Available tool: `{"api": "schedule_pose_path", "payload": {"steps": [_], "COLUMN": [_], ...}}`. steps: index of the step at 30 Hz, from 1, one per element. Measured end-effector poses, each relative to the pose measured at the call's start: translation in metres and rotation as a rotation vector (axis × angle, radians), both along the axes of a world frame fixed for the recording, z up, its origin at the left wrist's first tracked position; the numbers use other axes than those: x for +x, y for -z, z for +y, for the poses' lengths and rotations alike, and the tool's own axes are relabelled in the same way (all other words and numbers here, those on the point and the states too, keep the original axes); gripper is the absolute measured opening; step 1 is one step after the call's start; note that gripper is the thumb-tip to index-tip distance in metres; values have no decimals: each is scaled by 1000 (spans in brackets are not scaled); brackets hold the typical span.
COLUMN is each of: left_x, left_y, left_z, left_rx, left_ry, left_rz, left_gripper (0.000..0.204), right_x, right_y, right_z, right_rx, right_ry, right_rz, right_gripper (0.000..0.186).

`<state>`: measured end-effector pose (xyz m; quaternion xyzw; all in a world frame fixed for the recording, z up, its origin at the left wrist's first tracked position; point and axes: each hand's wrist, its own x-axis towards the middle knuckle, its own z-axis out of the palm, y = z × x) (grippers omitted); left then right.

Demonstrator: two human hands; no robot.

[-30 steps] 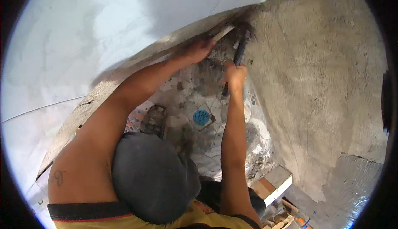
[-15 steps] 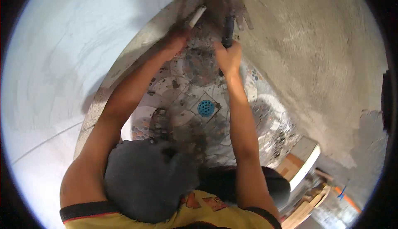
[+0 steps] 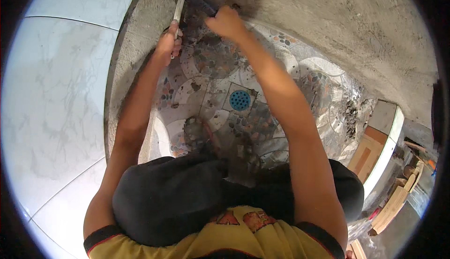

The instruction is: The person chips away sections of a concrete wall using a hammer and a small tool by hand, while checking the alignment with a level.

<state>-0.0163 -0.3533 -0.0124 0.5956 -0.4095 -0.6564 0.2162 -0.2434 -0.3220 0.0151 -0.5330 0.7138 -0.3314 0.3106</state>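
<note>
In my left hand [image 3: 169,43] is a pale, straight, chisel-like bar [image 3: 179,11], gripped near its lower end and slanting up toward the corner. My right hand [image 3: 226,22] is closed round the dark handle of a hammer [image 3: 204,5]. The handle points up and left, and its blurred head is close to the bar's upper end; I cannot tell whether they touch. Both hands are at the far end of the floor, beside the rough cement wall [image 3: 318,15]. The bar's lower tip is hidden by my left hand.
A round blue drain cover [image 3: 240,100] sits in the dirty pebble-patterned tile floor [image 3: 213,102]. Glossy pale tiles [image 3: 70,80] cover the left side, edged by a cement strip [image 3: 123,66]. Wood pieces [image 3: 391,209] and a cardboard-coloured panel [image 3: 367,151] lie at right.
The hammer has swung left from beside the right wall to near the bar's upper end. Both hands now appear farther left and higher, and the view has shifted.
</note>
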Motion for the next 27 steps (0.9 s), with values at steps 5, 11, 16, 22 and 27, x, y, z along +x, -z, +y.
{"api": "schedule_pose_path", "payload": {"steps": [5, 11, 16, 22, 27], "left_x": [26, 9, 26, 27, 39], "left_y": [-3, -1, -31, -28, -22], "left_z": [4, 6, 41, 19, 34], "left_rx": [21, 10, 265, -78, 299], "left_ry": [-23, -50, 12, -1, -72], "left_rz": [-71, -67, 108, 39, 219], "left_gripper": [50, 50, 51, 49, 48], "right_x": [12, 1, -5, 7, 4], "right_y": [-31, -6, 0, -18, -27], "right_z": [10, 5, 39, 79, 98], "right_rx": [259, 118, 237, 95, 50], "right_ry": [-164, -123, -121, 182, 158], "right_rz": [-2, 35, -217, -564, -659], "right_gripper": [45, 46, 34, 27, 27]}}
